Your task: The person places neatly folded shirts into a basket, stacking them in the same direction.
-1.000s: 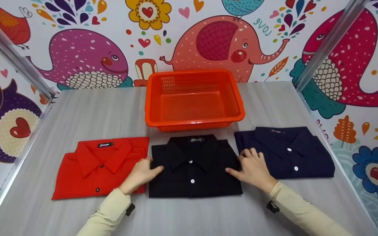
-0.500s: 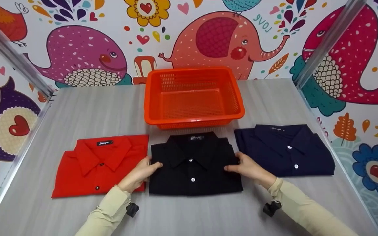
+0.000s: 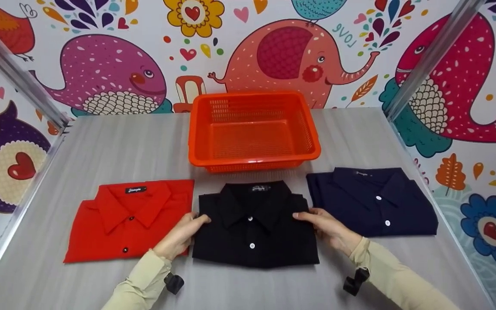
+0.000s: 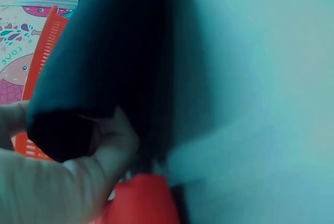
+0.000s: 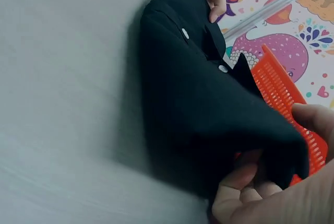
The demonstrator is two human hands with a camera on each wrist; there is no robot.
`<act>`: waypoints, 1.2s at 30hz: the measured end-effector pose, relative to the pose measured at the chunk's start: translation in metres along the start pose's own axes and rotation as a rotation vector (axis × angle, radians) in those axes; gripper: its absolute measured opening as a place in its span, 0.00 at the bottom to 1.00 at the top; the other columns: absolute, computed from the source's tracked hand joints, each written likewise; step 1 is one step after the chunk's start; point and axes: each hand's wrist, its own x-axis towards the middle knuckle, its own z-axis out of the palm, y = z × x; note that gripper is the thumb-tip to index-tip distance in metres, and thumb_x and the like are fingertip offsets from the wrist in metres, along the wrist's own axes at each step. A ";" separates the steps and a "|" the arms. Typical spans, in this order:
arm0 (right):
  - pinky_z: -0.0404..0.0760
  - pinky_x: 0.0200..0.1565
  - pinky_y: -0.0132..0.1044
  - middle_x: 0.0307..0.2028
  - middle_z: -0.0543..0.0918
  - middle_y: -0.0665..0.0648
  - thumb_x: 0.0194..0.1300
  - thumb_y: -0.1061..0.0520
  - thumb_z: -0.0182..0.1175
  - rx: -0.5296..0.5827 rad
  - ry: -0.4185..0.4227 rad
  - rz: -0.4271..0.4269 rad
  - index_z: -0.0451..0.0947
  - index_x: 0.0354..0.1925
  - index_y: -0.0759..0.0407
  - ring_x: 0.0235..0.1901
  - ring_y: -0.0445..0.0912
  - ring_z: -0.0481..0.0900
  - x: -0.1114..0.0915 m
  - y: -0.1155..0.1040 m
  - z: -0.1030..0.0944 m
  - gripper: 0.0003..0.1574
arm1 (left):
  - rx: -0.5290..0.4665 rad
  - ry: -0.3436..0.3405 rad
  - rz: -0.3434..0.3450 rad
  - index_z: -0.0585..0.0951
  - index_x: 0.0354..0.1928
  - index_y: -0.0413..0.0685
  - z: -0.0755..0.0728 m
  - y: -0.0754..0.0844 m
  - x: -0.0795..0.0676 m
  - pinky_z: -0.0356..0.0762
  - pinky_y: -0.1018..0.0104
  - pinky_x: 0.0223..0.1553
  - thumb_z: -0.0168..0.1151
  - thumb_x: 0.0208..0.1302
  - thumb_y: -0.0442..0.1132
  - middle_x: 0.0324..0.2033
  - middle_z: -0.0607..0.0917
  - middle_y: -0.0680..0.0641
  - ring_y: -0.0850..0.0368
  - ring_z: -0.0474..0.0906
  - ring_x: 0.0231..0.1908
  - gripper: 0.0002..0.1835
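A folded black shirt [image 3: 269, 245] with white buttons spans the space between my two hands in the head view. My left hand [image 3: 179, 236] grips its left side, thumb on top and fingers underneath. On the opposite side my right hand [image 3: 332, 230] holds the fabric the same way. In the left wrist view, the fingers curl under the rolled edge of the black shirt [image 4: 99, 62]. The right wrist view shows the black shirt [image 5: 198, 93] bulging over a shadow on the table, fingertips tucked beneath its edge.
An orange plastic basket [image 3: 254, 163] stands behind the black shirt. To the left lies a folded red shirt [image 3: 101, 241], to the right a folded navy shirt [image 3: 407, 215]. Printed walls with metal strips border the grey table [image 3: 123, 142].
My fingers have slid from the sides of the black shirt to underneath it. Its front edge now bows downward, and its sides have come up slightly in both hands.
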 end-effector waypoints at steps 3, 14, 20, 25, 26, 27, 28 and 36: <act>0.78 0.34 0.32 0.34 0.85 0.54 0.60 0.52 0.65 0.004 -0.037 0.005 0.75 0.48 0.64 0.32 0.43 0.82 -0.001 0.003 0.002 0.22 | -0.040 -0.025 -0.015 0.50 0.66 0.22 0.000 -0.002 -0.002 0.72 0.60 0.46 0.54 0.58 0.35 0.54 0.67 0.33 0.48 0.72 0.43 0.39; 0.71 0.58 0.41 0.67 0.62 0.69 0.58 0.73 0.56 0.201 -0.235 -0.088 0.29 0.74 0.66 0.58 0.50 0.71 -0.010 0.006 0.004 0.59 | -0.039 -0.110 0.023 0.47 0.67 0.35 -0.003 -0.007 -0.009 0.69 0.56 0.51 0.52 0.60 0.31 0.63 0.55 0.35 0.45 0.69 0.49 0.36; 0.67 0.61 0.42 0.72 0.45 0.71 0.58 0.74 0.55 0.152 -0.256 -0.108 0.25 0.74 0.63 0.64 0.52 0.62 -0.015 0.003 0.003 0.61 | 0.002 -0.157 0.083 0.51 0.66 0.34 -0.005 -0.008 -0.010 0.59 0.49 0.61 0.53 0.61 0.29 0.69 0.48 0.32 0.40 0.56 0.63 0.34; 0.63 0.63 0.42 0.73 0.40 0.71 0.59 0.73 0.56 0.081 -0.258 -0.131 0.25 0.74 0.63 0.68 0.58 0.52 -0.017 -0.001 0.000 0.61 | 0.077 -0.160 0.135 0.54 0.65 0.35 -0.003 -0.005 -0.012 0.51 0.44 0.64 0.55 0.61 0.28 0.69 0.52 0.30 0.37 0.52 0.66 0.33; 0.63 0.63 0.41 0.73 0.40 0.70 0.59 0.73 0.56 0.066 -0.255 -0.137 0.24 0.74 0.64 0.69 0.58 0.51 -0.017 -0.003 -0.001 0.61 | 0.097 -0.159 0.156 0.56 0.64 0.35 -0.003 -0.004 -0.012 0.56 0.47 0.62 0.56 0.61 0.28 0.66 0.58 0.31 0.38 0.58 0.63 0.31; 0.63 0.63 0.41 0.73 0.40 0.71 0.59 0.73 0.56 0.055 -0.250 -0.142 0.24 0.74 0.64 0.69 0.58 0.51 -0.018 -0.004 -0.002 0.61 | 0.121 -0.158 0.178 0.58 0.62 0.36 -0.002 -0.003 -0.012 0.59 0.49 0.60 0.56 0.61 0.28 0.63 0.63 0.33 0.40 0.63 0.60 0.29; 0.63 0.63 0.41 0.73 0.41 0.71 0.60 0.72 0.56 0.048 -0.247 -0.145 0.24 0.74 0.63 0.69 0.58 0.52 -0.018 -0.006 -0.003 0.61 | 0.143 -0.157 0.203 0.59 0.61 0.37 -0.001 -0.002 -0.012 0.61 0.52 0.57 0.56 0.61 0.29 0.60 0.67 0.36 0.43 0.66 0.57 0.27; 0.61 0.63 0.52 0.73 0.33 0.69 0.63 0.68 0.57 -0.003 -0.183 -0.093 0.17 0.73 0.59 0.68 0.62 0.52 -0.029 -0.026 -0.009 0.64 | 0.208 -0.165 0.279 0.60 0.60 0.40 0.000 0.011 -0.014 0.70 0.55 0.48 0.59 0.63 0.31 0.48 0.79 0.41 0.47 0.77 0.45 0.26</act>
